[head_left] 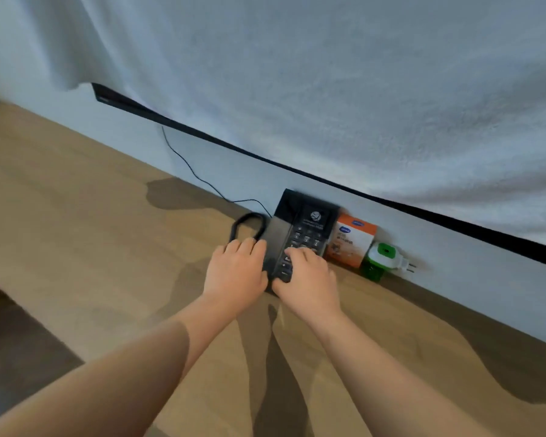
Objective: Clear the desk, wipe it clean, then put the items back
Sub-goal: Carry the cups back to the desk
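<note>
Desk [92, 222]: phone [308, 227] seemingly held between left hand [237, 272] and right hand [309, 279].

you have the telephone [300, 231] on the tabletop [92, 231], its back against the wall [454, 263]. its cord [245, 225] loops on the tabletop just left of it. the box [352, 242] stands just right of it, and the plug-in unit [383, 258] lies right of the box, before the wall.

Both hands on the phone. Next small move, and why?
Probably lift the phone slightly and draw it back from the wall, slowly. The left hand and right hand both hold it, the orange box sits close beside it, and a thin cable runs from behind it up the wall, so a short, gentle pull should avoid snagging either.
</note>
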Action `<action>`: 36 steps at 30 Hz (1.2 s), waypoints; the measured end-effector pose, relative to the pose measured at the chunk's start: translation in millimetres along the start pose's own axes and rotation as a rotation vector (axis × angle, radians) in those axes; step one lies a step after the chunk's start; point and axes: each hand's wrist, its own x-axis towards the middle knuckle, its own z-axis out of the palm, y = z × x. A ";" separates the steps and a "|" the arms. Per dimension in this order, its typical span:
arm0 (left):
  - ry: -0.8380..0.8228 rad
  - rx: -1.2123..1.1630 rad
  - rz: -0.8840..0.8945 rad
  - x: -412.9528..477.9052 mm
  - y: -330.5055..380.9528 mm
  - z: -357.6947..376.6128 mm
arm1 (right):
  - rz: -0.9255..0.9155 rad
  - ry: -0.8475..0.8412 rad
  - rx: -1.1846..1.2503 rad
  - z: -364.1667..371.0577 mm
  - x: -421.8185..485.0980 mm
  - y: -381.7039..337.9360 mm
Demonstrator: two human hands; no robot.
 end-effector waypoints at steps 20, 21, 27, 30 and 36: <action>0.046 0.129 -0.588 -247.6 -487.0 -70.9 | -0.555 -0.356 -0.038 244.8 -23.7 -486.4; 0.042 0.121 -0.618 -254.6 -508.4 -69.7 | -0.581 -0.377 -0.050 255.9 -20.9 -505.3; 0.022 0.168 -0.718 -265.5 -629.6 -56.1 | -0.680 -0.481 -0.055 315.9 24.5 -609.5; 0.009 0.175 -0.760 -250.8 -700.5 -50.5 | -0.709 -0.489 -0.039 348.7 64.5 -668.3; -0.002 0.159 -0.847 -221.7 -838.9 -55.3 | -0.757 -0.534 -0.068 409.2 138.6 -792.0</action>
